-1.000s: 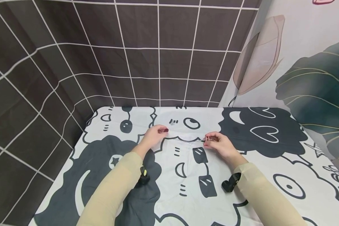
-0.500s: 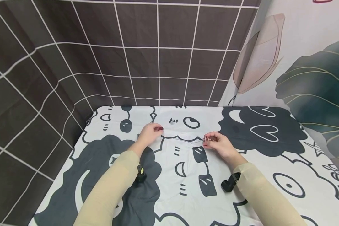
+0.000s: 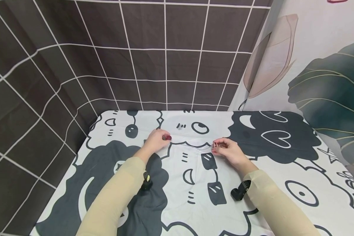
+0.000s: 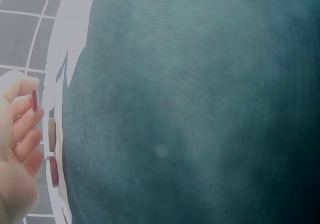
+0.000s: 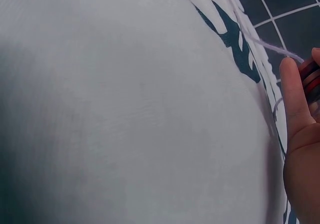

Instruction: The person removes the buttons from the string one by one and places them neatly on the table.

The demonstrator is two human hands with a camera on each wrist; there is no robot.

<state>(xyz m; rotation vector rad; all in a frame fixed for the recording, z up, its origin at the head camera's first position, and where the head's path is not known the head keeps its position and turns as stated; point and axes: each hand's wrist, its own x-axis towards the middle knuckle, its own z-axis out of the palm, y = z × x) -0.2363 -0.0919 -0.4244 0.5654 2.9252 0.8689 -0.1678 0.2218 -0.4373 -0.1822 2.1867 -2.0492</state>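
Note:
In the head view, my left hand (image 3: 157, 140) holds a small dark red disc (image 3: 168, 137) at its fingertips. The left wrist view shows this disc edge-on between thumb and finger, and a brown disc (image 4: 52, 135) and a red disc (image 4: 54, 172) on the cloth near that hand. To the right, my right hand (image 3: 229, 150) pinches a short row of red and brownish discs (image 3: 217, 145). Its thumb lies against these discs (image 5: 312, 81) in the right wrist view. A thin pale cord (image 5: 272, 47) runs from them; its far end is hard to see.
The table's cloth (image 3: 177, 164) has black and white cartoon shapes. Behind and at left hangs a dark curtain (image 3: 183, 65) with a white grid. A leaf-patterned curtain (image 3: 324, 82) hangs at right. Each wrist wears a black camera (image 3: 239, 191).
My left hand has shifted slightly left, then turned, so the red disc now shows its round face. The right hand has hardly moved.

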